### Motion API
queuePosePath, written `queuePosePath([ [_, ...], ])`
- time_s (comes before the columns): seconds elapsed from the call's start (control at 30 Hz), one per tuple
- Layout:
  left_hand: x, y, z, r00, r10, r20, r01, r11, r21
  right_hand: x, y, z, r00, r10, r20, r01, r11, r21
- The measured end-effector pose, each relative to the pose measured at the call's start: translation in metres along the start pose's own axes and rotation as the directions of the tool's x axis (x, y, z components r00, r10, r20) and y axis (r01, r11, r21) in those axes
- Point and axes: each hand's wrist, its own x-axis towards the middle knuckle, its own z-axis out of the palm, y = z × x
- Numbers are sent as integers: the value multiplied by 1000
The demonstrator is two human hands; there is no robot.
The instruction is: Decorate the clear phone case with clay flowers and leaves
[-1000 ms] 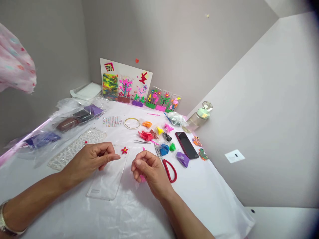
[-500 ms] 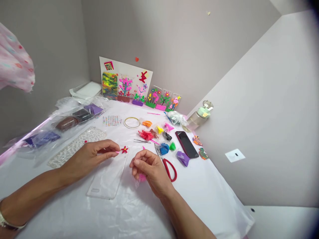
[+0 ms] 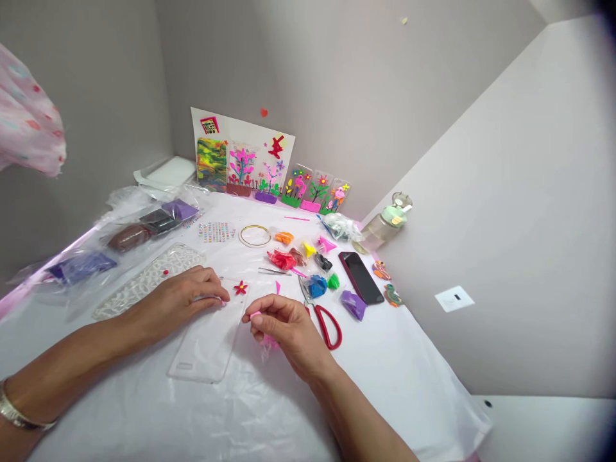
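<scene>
Clear phone case (image 3: 206, 343): flat on white cover (image 3: 144, 410), red flower (image 3: 240, 288) at far end.
Left hand (image 3: 187, 292): fingertips together on tiny pink bit (image 3: 223, 303), over case.
Right hand (image 3: 289, 330): thumb, index clamped on pink clay (image 3: 255, 314).

Your left hand (image 3: 195, 292) covers part of the clear, flat plastic case (image 3: 206, 346); its pinched pink speck (image 3: 222, 302) is too small to identify. Your right hand (image 3: 283, 324) partly hides a small pink lump (image 3: 255, 315) and red-handled metal scissors (image 3: 339, 330). The left edge crops pink patterned cloth (image 3: 31, 115).
</scene>
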Motion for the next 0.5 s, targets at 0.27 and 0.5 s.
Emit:
queuePosePath([
  [0.27,1,-8,0,1000,10,-16,-9,994,112,-1,2,0,999,19,47,-21,999,26],
  [0.5,2,-3,3,996,8,-85,-3,998,61,-2,1,1,1000,2,-7,-3,1000,-30],
])
